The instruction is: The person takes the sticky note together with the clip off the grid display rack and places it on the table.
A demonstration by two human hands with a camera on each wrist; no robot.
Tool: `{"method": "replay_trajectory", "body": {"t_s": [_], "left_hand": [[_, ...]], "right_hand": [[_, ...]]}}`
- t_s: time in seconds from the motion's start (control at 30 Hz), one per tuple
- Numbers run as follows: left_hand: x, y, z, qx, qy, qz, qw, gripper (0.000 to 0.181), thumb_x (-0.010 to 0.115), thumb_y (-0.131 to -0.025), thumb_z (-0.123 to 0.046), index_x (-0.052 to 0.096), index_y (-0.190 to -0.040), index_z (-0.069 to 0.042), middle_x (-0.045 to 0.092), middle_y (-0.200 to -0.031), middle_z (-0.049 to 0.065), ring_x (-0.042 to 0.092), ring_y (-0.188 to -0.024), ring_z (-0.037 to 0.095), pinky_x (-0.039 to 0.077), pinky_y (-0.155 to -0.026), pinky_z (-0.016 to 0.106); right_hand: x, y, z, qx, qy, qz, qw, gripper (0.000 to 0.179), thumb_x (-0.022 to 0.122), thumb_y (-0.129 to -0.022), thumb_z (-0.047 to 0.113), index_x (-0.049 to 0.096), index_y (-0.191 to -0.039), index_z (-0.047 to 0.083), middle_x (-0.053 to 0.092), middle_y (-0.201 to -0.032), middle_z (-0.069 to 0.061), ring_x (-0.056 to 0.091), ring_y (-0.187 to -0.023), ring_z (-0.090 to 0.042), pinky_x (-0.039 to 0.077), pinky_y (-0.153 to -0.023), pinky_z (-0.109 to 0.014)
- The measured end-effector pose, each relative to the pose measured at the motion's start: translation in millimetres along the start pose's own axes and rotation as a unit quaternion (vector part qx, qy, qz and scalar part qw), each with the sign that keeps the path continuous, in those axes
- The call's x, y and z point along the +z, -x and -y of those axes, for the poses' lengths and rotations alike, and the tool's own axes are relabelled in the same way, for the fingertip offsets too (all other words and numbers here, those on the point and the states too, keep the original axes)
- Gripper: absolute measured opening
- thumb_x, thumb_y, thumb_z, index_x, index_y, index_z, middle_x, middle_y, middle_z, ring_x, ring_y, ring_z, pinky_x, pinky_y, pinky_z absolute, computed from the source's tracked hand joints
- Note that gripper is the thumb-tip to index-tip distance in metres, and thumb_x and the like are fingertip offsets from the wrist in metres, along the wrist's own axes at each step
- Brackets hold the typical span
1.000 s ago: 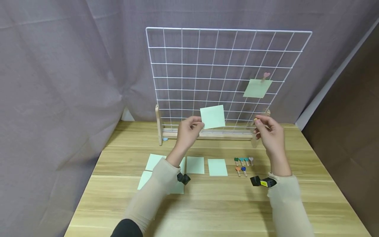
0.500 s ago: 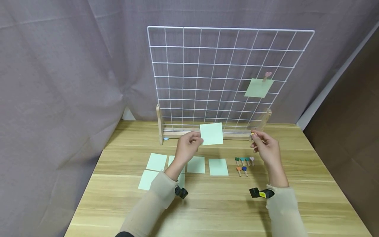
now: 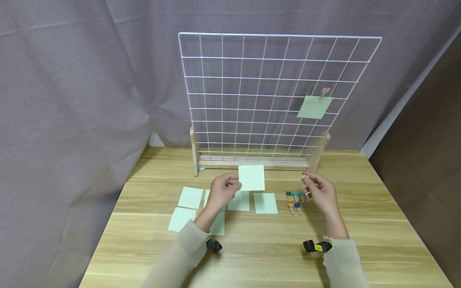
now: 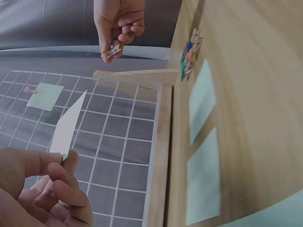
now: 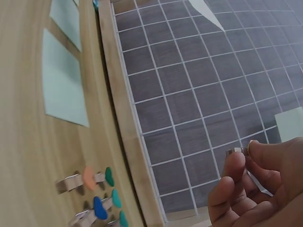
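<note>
A pale green paper square [image 3: 251,177] is pinched by its left edge between thumb and fingers of my left hand [image 3: 222,193], above the table and in front of the grid. In the left wrist view the paper [image 4: 69,125] appears nearly edge-on. My right hand [image 3: 323,195] pinches a small wooden clothespin [image 4: 112,51] with a yellowish top, over the right side of the table. Behind both hands stands a white wire grid [image 3: 266,96] in a wooden base. On its right side hangs another green paper [image 3: 315,107], held by a clothespin with a pink heart [image 3: 325,91].
Several green paper squares [image 3: 265,203] lie on the wooden table [image 3: 270,256], left and centre. Small heart clothespins in green, teal, orange [image 3: 290,205] and blue [image 3: 297,205] lie below my right hand. A small blue item [image 3: 202,169] lies by the base's left foot.
Both hands have come down and back from the grid toward the table. The paper square and the clothespin have moved with them, still held.
</note>
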State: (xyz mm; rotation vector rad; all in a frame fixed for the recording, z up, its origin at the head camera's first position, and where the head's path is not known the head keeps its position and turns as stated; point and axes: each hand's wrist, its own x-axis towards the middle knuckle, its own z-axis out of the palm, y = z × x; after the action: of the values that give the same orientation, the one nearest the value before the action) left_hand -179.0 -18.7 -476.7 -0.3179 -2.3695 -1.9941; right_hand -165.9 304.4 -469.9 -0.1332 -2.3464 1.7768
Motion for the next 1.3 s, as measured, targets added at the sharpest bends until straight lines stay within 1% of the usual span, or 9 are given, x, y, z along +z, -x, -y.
{"method": "replay_trajectory", "body": {"t_s": [0.13,0.33,0.57,0.7,0.77,0.87,1.03,1.2,1.3], "left_hand": [[0.9,8.4,5.7,-0.011,-0.003,0.005,0.9999,0.023,0.069,-0.097,-0.003,0.073,-0.116,0.008,0.077,-0.095,0.015,0.057,-0.058,0.008,0.051,-0.054,0.020],[3.0,20.3,19.7,-0.036,-0.009,0.005,0.9993,0.024,0.069,-0.097,-0.004,0.073,-0.117,0.007,0.077,-0.092,0.011,0.057,-0.057,0.009,0.052,-0.054,0.021],[3.0,31.2,32.0,-0.039,-0.039,0.004,0.9985,0.023,0.069,-0.094,-0.004,0.074,-0.114,0.007,0.077,-0.089,0.011,0.060,-0.061,0.013,0.051,-0.058,0.024],[1.5,37.2,38.4,-0.040,-0.042,0.011,0.9983,0.024,0.070,-0.093,-0.003,0.073,-0.116,0.006,0.077,-0.087,0.011,0.059,-0.058,0.012,0.049,-0.056,0.023],[0.5,41.3,39.7,-0.040,-0.037,0.016,0.9984,0.026,0.070,-0.093,-0.002,0.072,-0.118,0.006,0.077,-0.086,0.010,0.058,-0.056,0.011,0.048,-0.056,0.023],[-1.1,48.6,41.3,-0.039,-0.027,0.028,0.9985,0.029,0.070,-0.093,0.000,0.070,-0.121,0.007,0.075,-0.084,0.013,0.054,-0.052,0.009,0.043,-0.052,0.021],[-2.7,64.3,45.2,-0.052,-0.014,0.044,0.9976,0.036,0.068,-0.095,0.001,0.064,-0.130,0.008,0.072,-0.079,0.018,0.044,-0.049,0.004,0.040,-0.053,0.019],[-0.5,77.3,51.8,-0.075,0.015,0.048,0.9959,0.048,0.069,-0.095,0.000,0.056,-0.140,0.006,0.072,-0.077,0.009,0.045,-0.050,0.004,0.040,-0.049,0.019],[1.1,83.5,55.2,-0.077,0.013,0.053,0.9956,0.048,0.069,-0.094,0.000,0.056,-0.141,0.005,0.067,-0.072,0.005,0.043,-0.051,0.004,0.040,-0.051,0.019]], "right_hand": [[-2.6,2.9,-7.4,0.019,-0.003,0.010,0.9998,0.038,0.061,-0.108,0.016,0.058,-0.137,-0.010,0.066,-0.089,0.010,0.063,-0.070,-0.007,0.053,-0.057,-0.021],[-3.2,5.5,-23.0,0.050,0.011,0.019,0.9985,0.036,0.062,-0.108,0.017,0.056,-0.131,-0.011,0.067,-0.089,0.007,0.064,-0.072,-0.008,0.054,-0.060,-0.022],[-5.1,9.6,-32.5,0.069,0.029,0.009,0.9971,0.037,0.062,-0.108,0.020,0.058,-0.132,-0.009,0.070,-0.092,0.002,0.065,-0.076,-0.009,0.055,-0.061,-0.023],[-7.7,11.9,-39.4,0.077,0.056,0.013,0.9954,0.037,0.061,-0.109,0.020,0.060,-0.131,-0.009,0.069,-0.099,-0.004,0.065,-0.080,-0.009,0.058,-0.068,-0.024],[-7.5,12.9,-43.5,0.090,0.057,0.016,0.9942,0.036,0.061,-0.109,0.019,0.059,-0.131,-0.009,0.069,-0.102,-0.007,0.064,-0.082,-0.010,0.059,-0.071,-0.024],[-6.1,14.4,-48.9,0.116,0.051,0.018,0.9918,0.034,0.061,-0.109,0.017,0.059,-0.132,-0.008,0.068,-0.103,-0.005,0.063,-0.084,-0.010,0.058,-0.073,-0.023],[-5.2,19.6,-55.0,0.133,0.026,0.005,0.9908,0.031,0.062,-0.107,0.012,0.059,-0.130,-0.010,0.067,-0.097,-0.003,0.062,-0.081,-0.011,0.056,-0.070,-0.022],[-9.2,25.5,-61.6,0.133,0.044,0.005,0.9901,0.030,0.062,-0.107,0.011,0.060,-0.128,-0.010,0.068,-0.096,-0.005,0.060,-0.077,-0.011,0.053,-0.064,-0.023],[-11.1,29.5,-66.1,0.137,0.054,0.010,0.9890,0.031,0.063,-0.107,0.012,0.061,-0.128,-0.011,0.068,-0.093,-0.005,0.060,-0.076,-0.012,0.052,-0.061,-0.023]]}}
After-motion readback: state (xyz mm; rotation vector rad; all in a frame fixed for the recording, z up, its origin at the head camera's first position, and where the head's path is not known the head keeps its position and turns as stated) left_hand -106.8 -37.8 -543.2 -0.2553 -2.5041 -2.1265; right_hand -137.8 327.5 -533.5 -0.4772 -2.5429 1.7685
